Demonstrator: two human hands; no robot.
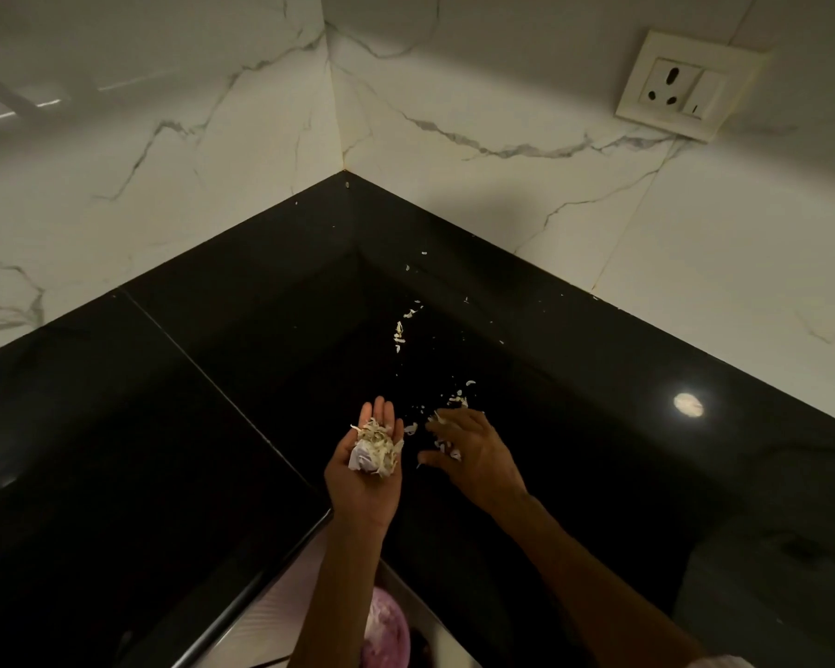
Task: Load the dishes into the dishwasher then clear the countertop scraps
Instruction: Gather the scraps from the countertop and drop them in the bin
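Since only the head view is given: scraps (376,448) are cupped in the left hand (365,467), palm up, fingers straight, over the counter (574,426). Right hand (473,455) is palm down on the counter, fingers curled over a few flakes; a firm pinch cannot be confirmed. More flakes (399,332) are strewn toward the corner. Scraps are judged papery, weightless, brittle, easily blown or spilled. Best swept together by fingertips, pinched as a clump, dropped into a level palm.
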